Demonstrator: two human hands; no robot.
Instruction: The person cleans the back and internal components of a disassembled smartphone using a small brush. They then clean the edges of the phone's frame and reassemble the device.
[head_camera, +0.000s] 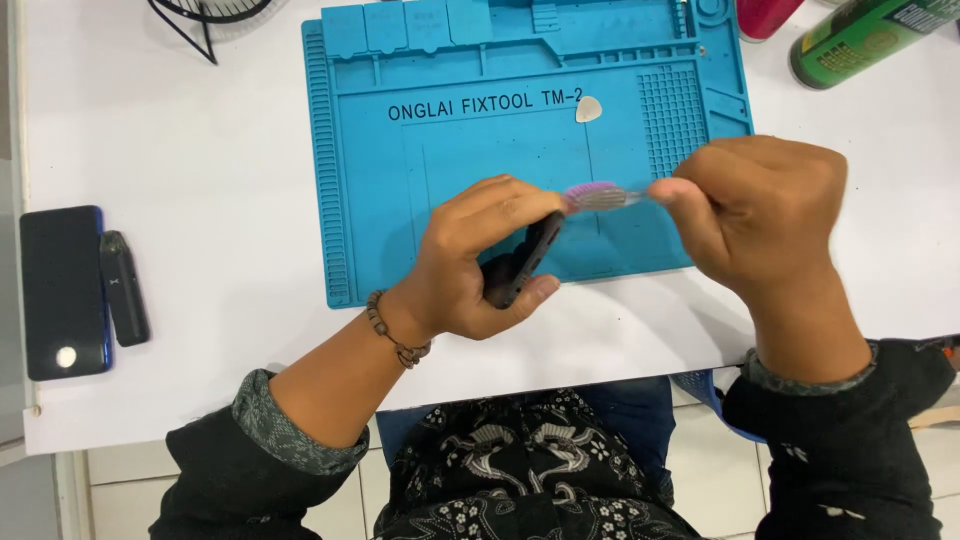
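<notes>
Gripped on edge in my left hand (470, 265): dark phone (520, 262); my right hand (755, 210) pinches a blurred tool (600, 197) against it, above blue mat (480, 150).

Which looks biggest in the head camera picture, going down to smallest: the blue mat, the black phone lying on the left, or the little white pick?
1. The blue mat, by far the largest.
2. The black phone lying flat at the left.
3. The white pick on the mat, clearly the smallest.

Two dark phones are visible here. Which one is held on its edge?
The phone in the left hand, over the blue mat. The other phone lies flat at the table's left side.
</notes>
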